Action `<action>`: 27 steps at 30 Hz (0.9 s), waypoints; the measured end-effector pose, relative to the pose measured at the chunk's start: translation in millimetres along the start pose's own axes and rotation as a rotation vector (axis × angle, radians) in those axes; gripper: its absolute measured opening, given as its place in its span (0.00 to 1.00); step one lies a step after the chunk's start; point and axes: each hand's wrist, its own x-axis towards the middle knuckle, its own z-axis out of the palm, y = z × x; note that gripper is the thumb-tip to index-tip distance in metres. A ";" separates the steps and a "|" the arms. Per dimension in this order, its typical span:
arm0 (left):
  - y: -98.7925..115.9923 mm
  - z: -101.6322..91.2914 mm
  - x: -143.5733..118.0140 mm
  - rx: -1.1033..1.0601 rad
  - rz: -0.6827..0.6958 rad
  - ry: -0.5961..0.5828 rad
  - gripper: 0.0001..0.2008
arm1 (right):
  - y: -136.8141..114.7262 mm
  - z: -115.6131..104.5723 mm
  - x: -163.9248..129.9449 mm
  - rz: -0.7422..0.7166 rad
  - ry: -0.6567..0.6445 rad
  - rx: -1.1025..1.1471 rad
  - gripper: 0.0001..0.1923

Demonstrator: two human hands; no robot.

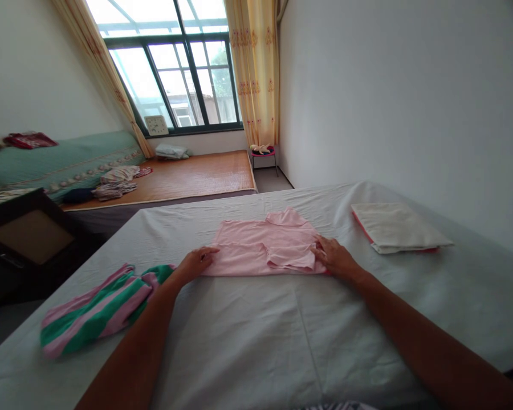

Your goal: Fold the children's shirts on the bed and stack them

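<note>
A pink short-sleeved shirt (243,250) lies partly folded on the white bed sheet (248,336), its collar toward the far side and one sleeve laid over the body. At its left end, my left hand (198,263) has curled fingers closed on the fabric edge. My right hand (334,256) grips the opposite edge beside the sleeve, with its fingertips partly hidden. A bit of red shows under the shirt near my right fingers. Left of my left forearm rests a crumpled green-and-pink striped garment (98,310).
A folded cream cloth (399,225) with red beneath it lies at the right, near the wall. Beyond the sheet's far edge stands another bed with a brown mat (205,173), holding several clothes. A dark cabinet (34,239) stands at left, and a small stool (263,152) by the curtain.
</note>
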 end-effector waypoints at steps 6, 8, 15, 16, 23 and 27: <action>8.3 -3.5 -2.0 -0.050 -0.021 0.012 0.24 | 5.2 -9.7 2.2 0.051 -0.078 0.311 0.20; 8.9 -6.4 -3.5 -0.058 -0.044 0.008 0.24 | 0.8 -15.4 0.9 0.074 -0.044 0.393 0.20; 8.6 -4.4 -4.4 0.044 -0.021 -0.073 0.22 | 7.9 -20.1 -8.4 0.027 -0.132 0.252 0.17; 9.5 -2.7 -4.6 0.066 0.002 -0.058 0.22 | 9.3 -20.1 -9.4 0.006 -0.124 0.232 0.17; 0.7 -1.9 -2.9 0.232 0.080 0.017 0.18 | 12.1 -24.6 1.2 -0.130 -0.091 0.168 0.13; -6.2 -7.1 21.0 0.288 0.105 0.087 0.19 | 14.9 -29.0 39.9 -0.144 -0.124 0.058 0.14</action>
